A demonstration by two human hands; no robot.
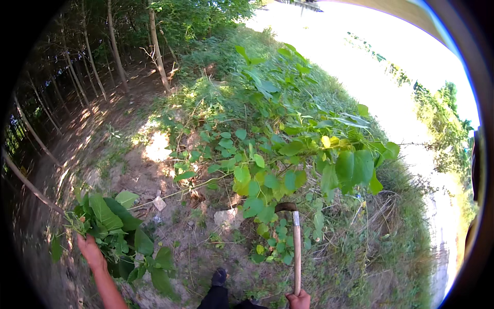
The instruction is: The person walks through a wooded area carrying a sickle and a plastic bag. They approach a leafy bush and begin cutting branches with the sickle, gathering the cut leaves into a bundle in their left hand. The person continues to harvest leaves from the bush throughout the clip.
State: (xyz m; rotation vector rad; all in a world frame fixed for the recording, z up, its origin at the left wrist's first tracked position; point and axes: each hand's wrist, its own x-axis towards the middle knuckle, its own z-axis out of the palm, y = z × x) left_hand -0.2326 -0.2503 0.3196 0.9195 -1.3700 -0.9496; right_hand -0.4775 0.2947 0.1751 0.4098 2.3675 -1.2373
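Observation:
At the lower left, my left hand (90, 251) grips a bunch of leafy green cuttings (115, 228), whose broad leaves partly cover the fingers. A thin pale stem (181, 191) stretches from near this bunch to the leafy shrub (270, 177). My right hand (299, 299), at the bottom edge, is closed around the wooden handle of a sickle (296, 255). The sickle's dark curved blade (285, 207) points left, in front of or against the shrub's lower leaves; whether it touches them I cannot tell.
Slim tree trunks (158, 50) stand on shaded ground at the upper left. Pale stones (227, 217) lie on the bare soil before me. My dark shoe (219, 277) is at the bottom centre. Tall grass (405, 216) borders a brightly lit strip (440, 228) on the right.

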